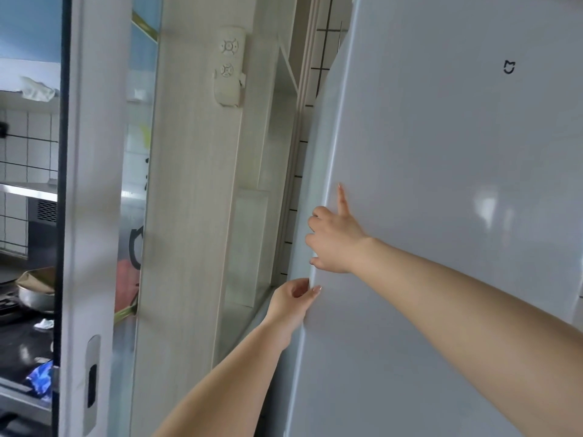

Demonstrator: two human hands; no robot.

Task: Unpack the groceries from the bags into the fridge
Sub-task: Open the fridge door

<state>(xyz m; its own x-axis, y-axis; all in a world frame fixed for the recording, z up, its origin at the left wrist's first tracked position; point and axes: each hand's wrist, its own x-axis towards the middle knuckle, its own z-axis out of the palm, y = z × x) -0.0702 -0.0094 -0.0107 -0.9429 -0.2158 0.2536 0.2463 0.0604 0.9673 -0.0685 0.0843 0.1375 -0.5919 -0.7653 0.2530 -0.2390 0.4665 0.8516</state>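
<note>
Head view showed the fridge door [441, 184] filling the right half of the frame, shut, its free edge running as a long, near-vertical line from the upper centre down to the lower centre. Both hands sat on that edge, just right of centre. The right hand [334, 244] was the higher one: its fingers curled round the edge out of sight behind the door, while the thumb lay straight up along the front face. The left hand [293, 301] gripped directly beneath it, nearly touching, fingers hooked behind the edge and thumb pressed on the front. The door's edge lay under the fingers of both hands, so the pull would probably swing it toward the camera and to the right. No bags or groceries were in view, and unpacking looked not yet begun. The only mark on the door was a small dark outlined logo [508, 67] in the upper right; no lettering was legible. On the pale wooden post [189, 216] left of centre hung a white remote holder [228, 66] with round button pads.
</note>
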